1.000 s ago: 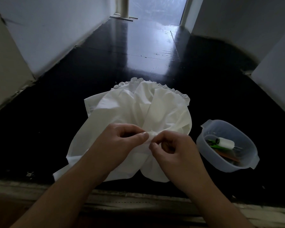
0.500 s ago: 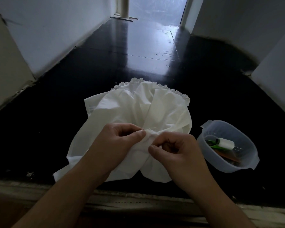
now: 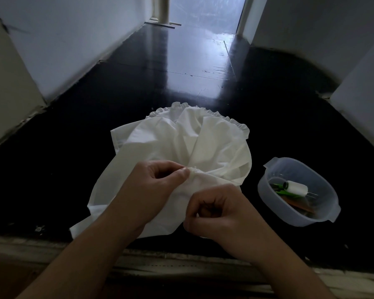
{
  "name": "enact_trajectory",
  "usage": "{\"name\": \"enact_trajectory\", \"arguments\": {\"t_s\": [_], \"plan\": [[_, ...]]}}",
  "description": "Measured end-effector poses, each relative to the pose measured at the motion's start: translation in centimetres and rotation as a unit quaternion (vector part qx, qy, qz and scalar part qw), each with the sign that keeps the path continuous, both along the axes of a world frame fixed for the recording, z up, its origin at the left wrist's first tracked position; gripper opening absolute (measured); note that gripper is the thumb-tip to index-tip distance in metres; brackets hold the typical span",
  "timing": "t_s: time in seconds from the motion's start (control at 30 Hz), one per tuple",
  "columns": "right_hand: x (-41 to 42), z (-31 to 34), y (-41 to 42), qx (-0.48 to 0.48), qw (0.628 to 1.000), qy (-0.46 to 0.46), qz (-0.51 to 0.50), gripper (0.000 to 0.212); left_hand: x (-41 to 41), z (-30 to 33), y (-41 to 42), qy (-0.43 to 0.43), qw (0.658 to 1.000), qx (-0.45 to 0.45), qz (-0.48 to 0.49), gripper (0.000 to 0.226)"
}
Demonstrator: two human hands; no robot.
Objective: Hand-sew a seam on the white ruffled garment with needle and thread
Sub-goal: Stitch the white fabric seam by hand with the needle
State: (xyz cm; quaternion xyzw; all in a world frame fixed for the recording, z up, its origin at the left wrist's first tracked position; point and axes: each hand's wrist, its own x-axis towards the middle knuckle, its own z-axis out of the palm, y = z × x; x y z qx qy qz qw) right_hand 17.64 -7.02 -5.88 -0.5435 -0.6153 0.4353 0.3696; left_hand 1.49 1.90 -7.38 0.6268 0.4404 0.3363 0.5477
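The white ruffled garment (image 3: 181, 143) lies bunched on the glossy black floor, its frilled edge at the far side. My left hand (image 3: 153, 186) pinches a gathered fold of it between thumb and forefinger at the middle. My right hand (image 3: 220, 212) sits lower and nearer to me, fingers curled tight with thumb against forefinger, over the garment's near edge. Neither needle nor thread can be made out in the dim light.
A translucent plastic tub (image 3: 324, 214) stands on the floor to the right, holding a white thread spool (image 3: 295, 187), green-handled tools and other small items. White walls flank the dark floor on both sides. A worn pale ledge (image 3: 181, 262) runs along the near edge.
My right hand has drawn back from the pinched fold, moving down and toward me. My left hand keeps its pinch on the cloth in about the same place.
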Motion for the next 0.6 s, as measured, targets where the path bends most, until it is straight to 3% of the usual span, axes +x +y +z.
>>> {"name": "enact_trajectory", "arguments": {"t_s": [0.5, 0.6], "plan": [[0.2, 0.3, 0.1, -0.042, 0.995, -0.060, 0.064, 0.013, -0.1, 0.1, 0.1, -0.004, 1.000, -0.013, 0.000, 0.016], [1.1, 0.8, 0.3, -0.059, 0.988, -0.115, 0.081, 0.015, -0.2, -0.1, 0.1, -0.007, 1.000, -0.020, 0.002, 0.016]]}}
